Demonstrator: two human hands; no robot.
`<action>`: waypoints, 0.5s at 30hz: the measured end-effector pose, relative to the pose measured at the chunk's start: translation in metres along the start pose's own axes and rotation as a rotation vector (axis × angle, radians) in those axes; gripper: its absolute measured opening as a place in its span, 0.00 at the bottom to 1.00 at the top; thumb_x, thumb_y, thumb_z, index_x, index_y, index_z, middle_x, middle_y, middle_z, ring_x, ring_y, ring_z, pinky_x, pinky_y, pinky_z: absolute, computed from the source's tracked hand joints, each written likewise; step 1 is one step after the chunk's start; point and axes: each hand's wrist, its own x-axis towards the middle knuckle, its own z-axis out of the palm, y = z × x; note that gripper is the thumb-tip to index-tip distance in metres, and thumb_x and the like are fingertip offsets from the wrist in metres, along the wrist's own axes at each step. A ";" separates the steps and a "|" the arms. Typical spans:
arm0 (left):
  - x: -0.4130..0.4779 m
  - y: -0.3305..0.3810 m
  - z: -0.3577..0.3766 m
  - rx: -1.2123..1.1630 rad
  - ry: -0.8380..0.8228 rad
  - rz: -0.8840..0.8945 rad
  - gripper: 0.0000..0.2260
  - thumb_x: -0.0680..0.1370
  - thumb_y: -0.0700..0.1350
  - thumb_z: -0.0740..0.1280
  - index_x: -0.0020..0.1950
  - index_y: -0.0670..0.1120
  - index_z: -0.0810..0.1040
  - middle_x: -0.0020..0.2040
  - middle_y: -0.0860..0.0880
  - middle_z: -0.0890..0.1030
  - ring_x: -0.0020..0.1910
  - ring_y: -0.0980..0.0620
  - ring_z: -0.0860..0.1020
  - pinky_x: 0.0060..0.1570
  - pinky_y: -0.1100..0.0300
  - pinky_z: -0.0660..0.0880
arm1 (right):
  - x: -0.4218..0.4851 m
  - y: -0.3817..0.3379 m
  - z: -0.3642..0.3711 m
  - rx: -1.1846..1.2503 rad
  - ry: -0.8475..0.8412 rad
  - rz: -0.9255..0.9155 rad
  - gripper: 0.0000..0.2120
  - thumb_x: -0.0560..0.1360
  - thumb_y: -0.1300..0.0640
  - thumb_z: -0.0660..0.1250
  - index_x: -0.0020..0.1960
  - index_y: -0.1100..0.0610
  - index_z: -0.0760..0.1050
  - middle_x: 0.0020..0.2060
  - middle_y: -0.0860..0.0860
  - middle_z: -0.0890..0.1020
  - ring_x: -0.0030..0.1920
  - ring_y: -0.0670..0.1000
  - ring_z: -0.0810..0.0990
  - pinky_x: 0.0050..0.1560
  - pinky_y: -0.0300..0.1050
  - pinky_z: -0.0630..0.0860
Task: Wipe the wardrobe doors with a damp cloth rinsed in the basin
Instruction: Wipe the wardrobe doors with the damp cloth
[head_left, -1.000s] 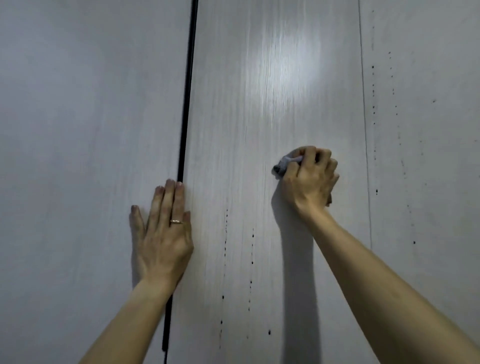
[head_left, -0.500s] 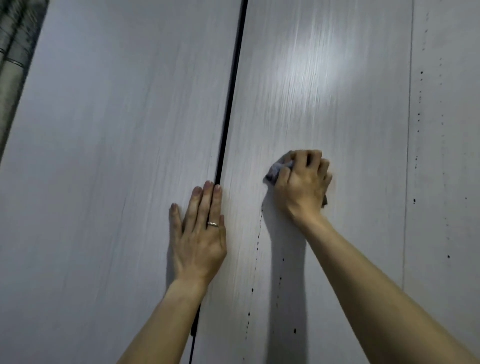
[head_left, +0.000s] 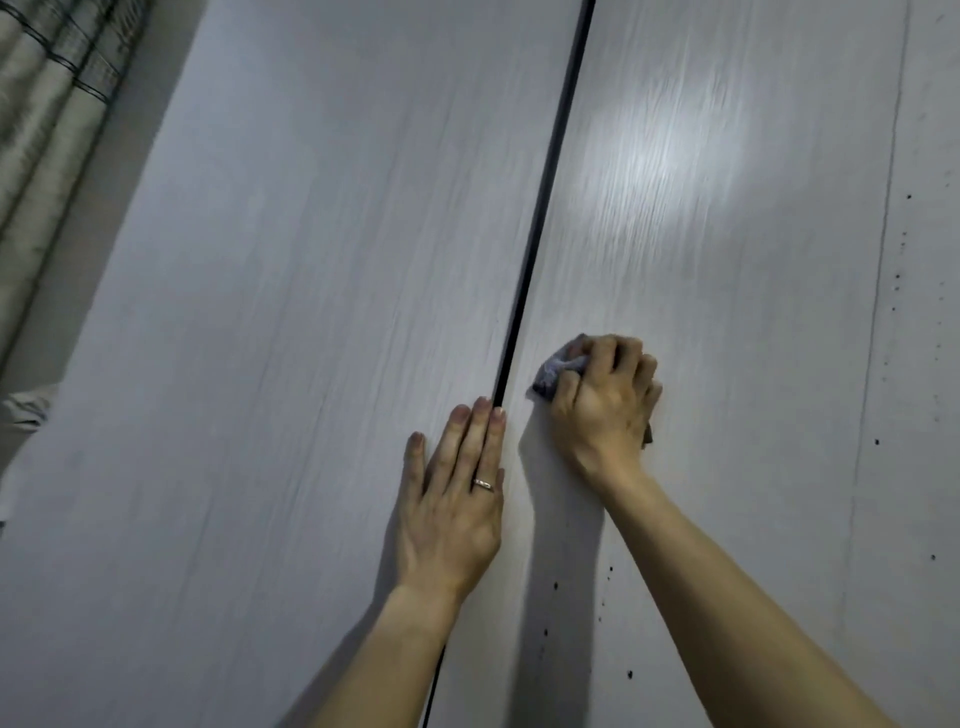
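Observation:
Pale grey wood-grain wardrobe doors fill the view, a left door (head_left: 291, 322) and a right door (head_left: 691, 270), split by a dark vertical gap (head_left: 540, 208). My right hand (head_left: 605, 402) grips a bunched grey cloth (head_left: 558, 366) and presses it against the right door, just right of the gap. Only a corner of the cloth shows past my fingers. My left hand (head_left: 454, 488) lies flat with straight fingers on the left door's edge, fingertips at the gap, a ring on one finger.
Small dark specks (head_left: 608, 571) dot the right door below my right hand. More specks run down a further panel (head_left: 914, 364) at the far right. A patterned curtain (head_left: 47, 119) hangs at the upper left beside the wardrobe.
The view has swung left, so doors and hands sit further right and the curtain has come in. My right hand with the cloth has slid left, nearer the gap and my left hand.

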 end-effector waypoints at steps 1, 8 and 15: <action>-0.002 0.001 -0.001 0.005 -0.008 0.004 0.26 0.82 0.47 0.52 0.81 0.44 0.56 0.81 0.47 0.57 0.79 0.49 0.57 0.75 0.42 0.54 | -0.023 0.002 0.001 0.005 -0.021 -0.064 0.16 0.71 0.50 0.55 0.52 0.57 0.72 0.53 0.54 0.71 0.52 0.55 0.66 0.50 0.51 0.62; -0.016 -0.003 -0.006 -0.044 -0.044 -0.077 0.24 0.85 0.50 0.44 0.80 0.44 0.59 0.80 0.46 0.61 0.78 0.48 0.59 0.76 0.44 0.52 | -0.027 -0.004 -0.003 -0.035 -0.150 -0.229 0.15 0.71 0.48 0.56 0.52 0.55 0.72 0.52 0.54 0.70 0.50 0.54 0.65 0.48 0.51 0.62; -0.012 -0.007 -0.011 -0.105 -0.109 -0.094 0.25 0.83 0.51 0.52 0.80 0.46 0.60 0.78 0.47 0.63 0.77 0.49 0.60 0.77 0.45 0.48 | 0.055 -0.047 -0.011 0.277 -0.086 -0.002 0.14 0.74 0.60 0.59 0.57 0.51 0.74 0.56 0.47 0.74 0.61 0.53 0.65 0.61 0.39 0.59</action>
